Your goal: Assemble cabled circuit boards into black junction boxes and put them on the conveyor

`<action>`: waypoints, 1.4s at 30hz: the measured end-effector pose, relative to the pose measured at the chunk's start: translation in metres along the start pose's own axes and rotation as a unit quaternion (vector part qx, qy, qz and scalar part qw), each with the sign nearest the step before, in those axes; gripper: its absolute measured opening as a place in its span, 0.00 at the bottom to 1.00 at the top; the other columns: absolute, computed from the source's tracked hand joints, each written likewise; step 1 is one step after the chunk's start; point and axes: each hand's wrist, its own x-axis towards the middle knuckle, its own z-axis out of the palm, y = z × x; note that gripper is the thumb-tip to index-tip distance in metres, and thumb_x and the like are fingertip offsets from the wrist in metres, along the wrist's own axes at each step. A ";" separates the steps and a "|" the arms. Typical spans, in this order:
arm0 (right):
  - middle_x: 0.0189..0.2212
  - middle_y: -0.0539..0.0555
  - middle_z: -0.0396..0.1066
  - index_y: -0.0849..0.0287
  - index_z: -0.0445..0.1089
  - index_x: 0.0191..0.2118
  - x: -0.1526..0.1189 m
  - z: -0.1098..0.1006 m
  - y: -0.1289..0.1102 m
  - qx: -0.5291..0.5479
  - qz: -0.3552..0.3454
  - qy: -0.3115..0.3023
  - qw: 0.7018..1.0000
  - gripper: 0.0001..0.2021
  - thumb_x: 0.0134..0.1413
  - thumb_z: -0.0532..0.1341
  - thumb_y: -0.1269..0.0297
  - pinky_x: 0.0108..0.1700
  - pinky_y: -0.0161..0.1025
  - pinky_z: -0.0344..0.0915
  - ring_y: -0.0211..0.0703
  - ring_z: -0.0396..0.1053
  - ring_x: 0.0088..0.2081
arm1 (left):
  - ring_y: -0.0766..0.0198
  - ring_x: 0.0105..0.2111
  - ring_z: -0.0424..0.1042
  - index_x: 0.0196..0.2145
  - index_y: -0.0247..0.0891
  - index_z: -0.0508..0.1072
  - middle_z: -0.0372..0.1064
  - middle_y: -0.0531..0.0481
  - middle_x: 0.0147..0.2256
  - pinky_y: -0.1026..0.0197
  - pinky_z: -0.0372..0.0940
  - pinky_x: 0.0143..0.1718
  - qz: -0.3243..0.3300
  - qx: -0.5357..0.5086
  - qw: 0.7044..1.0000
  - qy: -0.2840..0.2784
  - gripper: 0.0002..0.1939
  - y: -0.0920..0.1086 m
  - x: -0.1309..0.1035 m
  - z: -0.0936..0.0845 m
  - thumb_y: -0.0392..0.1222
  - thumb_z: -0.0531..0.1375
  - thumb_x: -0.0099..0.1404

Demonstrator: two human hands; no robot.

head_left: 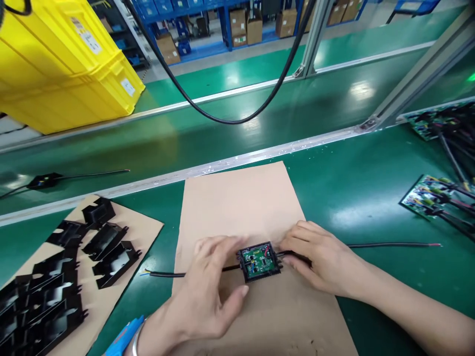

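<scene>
Left hand (208, 291), thumb and fingers apart, flanks the black housing (263, 277); right hand (315, 252) pinches the cable (287, 253) between thumb and fingers, apparently to steady the black housing.

Two hands (319, 252), one cased circuit board (260, 261), two cardboard sheets (237, 202), one hanging black cable (237, 121)

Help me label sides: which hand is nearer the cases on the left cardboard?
Left. The left hand is between the cases and the board; the right hand is farther, beyond the board, holding its cable.
</scene>
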 end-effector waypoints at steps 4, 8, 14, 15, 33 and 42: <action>0.35 0.55 0.68 0.57 0.71 0.43 -0.001 0.004 0.000 -0.007 -0.009 0.013 1.000 0.08 0.61 0.57 0.70 0.42 0.46 0.60 0.47 0.62 0.39 | 0.46 0.51 0.61 0.59 0.37 0.58 0.62 0.39 0.52 0.43 0.61 0.51 -0.066 0.010 0.997 -0.045 0.37 -0.007 0.004 -0.004 0.45 0.66 0.55; 0.34 0.55 0.68 0.59 0.72 0.41 0.002 0.010 0.002 -0.011 -0.038 0.025 0.999 0.10 0.61 0.54 0.74 0.40 0.45 0.59 0.46 0.62 0.37 | 0.51 0.46 0.66 0.53 0.41 0.65 0.66 0.44 0.46 0.49 0.66 0.45 -0.059 -0.021 0.996 -0.057 0.28 -0.013 0.005 0.007 0.49 0.68 0.58; 0.30 0.55 0.67 0.61 0.71 0.34 0.004 0.018 0.002 -0.001 -0.082 0.044 0.996 0.14 0.63 0.49 0.76 0.36 0.44 0.57 0.45 0.59 0.33 | 0.54 0.45 0.67 0.55 0.39 0.64 0.66 0.43 0.48 0.51 0.68 0.45 -0.037 -0.043 0.998 -0.041 0.29 -0.015 0.004 0.013 0.46 0.68 0.58; 0.30 0.55 0.67 0.61 0.71 0.34 0.004 0.020 0.002 0.001 -0.084 0.049 0.995 0.14 0.63 0.49 0.77 0.36 0.44 0.56 0.45 0.59 0.33 | 0.54 0.45 0.68 0.55 0.39 0.64 0.66 0.43 0.48 0.51 0.68 0.45 -0.037 -0.041 0.998 -0.043 0.29 -0.015 0.004 0.013 0.45 0.68 0.58; 0.32 0.57 0.70 0.54 0.71 0.37 0.000 -0.033 0.051 -0.201 -0.058 0.067 0.976 0.09 0.55 0.56 0.73 0.35 0.49 0.64 0.50 0.67 0.35 | 0.57 0.40 0.71 0.54 0.40 0.62 0.63 0.44 0.48 0.56 0.71 0.38 -0.104 0.051 0.993 -0.034 0.25 -0.012 0.014 -0.060 0.44 0.62 0.60; 0.36 0.67 0.75 0.61 0.79 0.37 0.176 -0.152 0.191 -0.329 -0.040 0.197 0.923 0.14 0.58 0.62 0.55 0.31 0.46 0.57 0.53 0.71 0.37 | 0.43 0.59 0.61 0.60 0.25 0.60 0.58 0.29 0.59 0.47 0.56 0.58 -0.121 0.223 0.967 0.024 0.32 -0.099 0.145 -0.116 0.48 0.59 0.65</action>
